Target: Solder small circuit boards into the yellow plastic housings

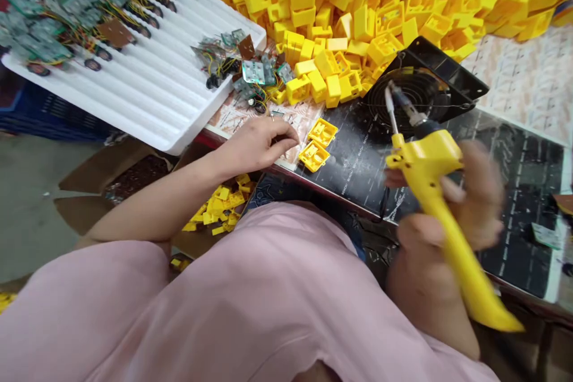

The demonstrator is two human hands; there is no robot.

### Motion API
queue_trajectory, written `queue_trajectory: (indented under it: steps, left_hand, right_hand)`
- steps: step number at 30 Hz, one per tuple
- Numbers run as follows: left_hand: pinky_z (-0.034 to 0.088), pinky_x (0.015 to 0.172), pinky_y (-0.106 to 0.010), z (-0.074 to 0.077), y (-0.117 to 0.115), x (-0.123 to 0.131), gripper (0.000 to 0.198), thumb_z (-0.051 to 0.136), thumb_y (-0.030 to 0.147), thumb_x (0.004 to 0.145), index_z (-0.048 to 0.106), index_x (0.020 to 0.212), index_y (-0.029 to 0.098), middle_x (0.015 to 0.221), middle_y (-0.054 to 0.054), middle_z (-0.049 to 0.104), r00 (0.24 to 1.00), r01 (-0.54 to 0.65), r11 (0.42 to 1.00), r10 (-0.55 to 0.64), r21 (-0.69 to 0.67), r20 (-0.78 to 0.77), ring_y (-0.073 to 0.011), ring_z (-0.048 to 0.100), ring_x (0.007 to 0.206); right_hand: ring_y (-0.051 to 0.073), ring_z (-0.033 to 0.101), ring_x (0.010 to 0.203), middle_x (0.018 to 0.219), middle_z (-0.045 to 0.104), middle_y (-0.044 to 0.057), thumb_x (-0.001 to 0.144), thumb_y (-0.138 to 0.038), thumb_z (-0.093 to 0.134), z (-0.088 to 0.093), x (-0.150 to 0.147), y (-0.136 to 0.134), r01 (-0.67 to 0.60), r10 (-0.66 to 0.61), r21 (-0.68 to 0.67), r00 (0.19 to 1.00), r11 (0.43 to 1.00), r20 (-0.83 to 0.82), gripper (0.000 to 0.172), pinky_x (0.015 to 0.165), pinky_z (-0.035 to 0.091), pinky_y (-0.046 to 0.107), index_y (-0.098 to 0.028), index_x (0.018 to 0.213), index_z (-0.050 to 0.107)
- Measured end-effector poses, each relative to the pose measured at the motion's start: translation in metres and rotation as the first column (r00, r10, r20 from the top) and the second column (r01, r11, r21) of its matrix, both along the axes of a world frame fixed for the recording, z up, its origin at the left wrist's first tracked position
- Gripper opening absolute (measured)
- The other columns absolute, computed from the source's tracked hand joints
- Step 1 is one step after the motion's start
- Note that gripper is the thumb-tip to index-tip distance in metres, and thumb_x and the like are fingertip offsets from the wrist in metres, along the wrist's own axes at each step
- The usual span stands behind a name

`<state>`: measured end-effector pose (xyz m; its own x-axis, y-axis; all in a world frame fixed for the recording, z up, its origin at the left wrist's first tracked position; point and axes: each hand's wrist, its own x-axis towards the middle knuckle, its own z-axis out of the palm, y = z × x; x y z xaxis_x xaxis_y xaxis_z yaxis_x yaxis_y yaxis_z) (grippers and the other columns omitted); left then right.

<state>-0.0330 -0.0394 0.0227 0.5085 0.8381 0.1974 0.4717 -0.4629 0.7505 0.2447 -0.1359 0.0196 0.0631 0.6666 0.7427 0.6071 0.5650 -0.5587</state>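
Note:
My right hand point(470, 203), blurred by motion, is wrapped around a yellow soldering gun point(430, 173). The gun's metal tip points up and away, in front of a black fan point(425, 83). My left hand point(262, 142) rests at the table's front edge with thumb and fingers drawn together; whatever may be between them is hidden. Just right of its fingertips lie two small open yellow plastic housings point(314, 156), side by side on the black mat's left end. Beyond my left hand sits a small heap of wired circuit boards point(254, 71).
A large pile of yellow housings point(340, 18) covers the back of the table. A white foam tray point(147, 95) on the left bears many wired boards point(80, 6). Below the table edge, yellow parts point(219, 209) fill a box. A loose board point(547, 235) lies far right.

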Motion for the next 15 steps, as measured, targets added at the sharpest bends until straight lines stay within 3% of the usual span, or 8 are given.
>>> queue_trajectory:
  steps: [1,3,5,6,8,10,12,15]
  left_hand:
    - [0.051,0.077,-0.027,-0.003,0.004,-0.003,0.020,0.058,0.026,0.090,0.075,0.086,0.016,0.082,-0.003,0.076,0.994,0.028,0.997,-0.020,0.070,-0.110,-0.0153,0.069,0.078]
    - [0.051,0.080,-0.028,-0.008,0.008,-0.005,0.024,0.054,0.026,0.091,0.076,0.088,0.016,0.086,-0.004,0.078,0.972,0.071,0.991,-0.045,0.109,-0.230,-0.0166,0.071,0.081]
    - [0.051,0.078,-0.027,-0.012,0.009,-0.003,0.024,0.054,0.027,0.091,0.076,0.089,0.017,0.086,-0.004,0.078,0.963,0.084,0.992,-0.055,0.099,-0.262,-0.0163,0.071,0.080]
    - [0.050,0.077,-0.027,-0.014,0.009,-0.001,0.024,0.055,0.028,0.091,0.076,0.088,0.017,0.085,-0.003,0.078,0.963,0.087,0.992,-0.060,0.093,-0.262,-0.0160,0.071,0.079]
    - [0.050,0.075,-0.026,-0.015,0.008,0.002,0.023,0.056,0.029,0.090,0.076,0.087,0.018,0.083,-0.003,0.077,0.966,0.094,0.992,-0.071,0.083,-0.247,-0.0155,0.070,0.077]
    - [0.049,0.074,-0.027,-0.015,0.009,0.003,0.024,0.056,0.031,0.090,0.076,0.086,0.018,0.082,-0.003,0.077,0.967,0.096,0.992,-0.075,0.077,-0.242,-0.0157,0.070,0.076]
    - [0.049,0.074,-0.027,-0.016,0.010,0.004,0.025,0.055,0.032,0.090,0.076,0.086,0.018,0.082,-0.004,0.077,0.965,0.099,0.992,-0.076,0.078,-0.252,-0.0165,0.070,0.076]
    - [0.048,0.073,-0.028,-0.017,0.012,0.006,0.027,0.054,0.031,0.089,0.076,0.085,0.017,0.081,-0.005,0.078,0.957,0.105,0.990,-0.076,0.090,-0.280,-0.0172,0.070,0.076]
  right_hand:
    - [0.018,0.073,0.072,0.115,0.078,0.007,0.096,-0.066,0.067,0.000,0.008,0.002,0.086,-0.082,0.078,0.995,0.993,-0.053,0.064,0.052,0.055,0.031,-0.025,0.145,0.066]
    - [0.014,0.063,0.059,0.089,0.078,0.004,0.093,-0.068,0.070,-0.003,0.022,0.009,0.295,-0.239,0.253,0.944,0.921,-0.229,0.050,0.043,0.041,0.030,-0.025,0.114,0.083]
    - [0.013,0.059,0.055,0.072,0.072,0.002,0.095,-0.066,0.067,-0.011,0.031,0.016,0.456,-0.324,0.262,0.847,0.850,-0.422,0.045,0.046,0.038,0.031,-0.026,0.084,0.086]
    - [0.013,0.059,0.055,0.069,0.070,0.003,0.098,-0.064,0.064,-0.016,0.034,0.018,0.487,-0.341,0.209,0.803,0.848,-0.490,0.048,0.048,0.040,0.032,-0.026,0.077,0.084]
    - [0.015,0.062,0.059,0.066,0.069,0.003,0.101,-0.063,0.059,-0.023,0.034,0.017,0.453,-0.345,0.080,0.771,0.888,-0.536,0.052,0.053,0.044,0.033,-0.025,0.074,0.083]
    - [0.015,0.064,0.062,0.068,0.070,0.004,0.098,-0.059,0.066,-0.024,0.030,0.010,0.352,-0.293,0.024,0.812,0.936,-0.505,0.044,0.053,0.046,0.032,-0.023,0.080,0.085]
    - [0.015,0.067,0.065,0.081,0.077,0.005,0.090,-0.049,0.079,-0.023,0.024,0.001,0.215,-0.205,-0.025,0.884,0.976,-0.421,0.029,0.053,0.049,0.029,-0.023,0.098,0.085]
    - [0.016,0.072,0.067,0.101,0.081,0.007,0.085,-0.032,0.084,-0.021,0.018,-0.013,0.023,-0.053,-0.118,0.965,0.993,-0.256,0.040,0.051,0.054,0.026,-0.026,0.124,0.079]
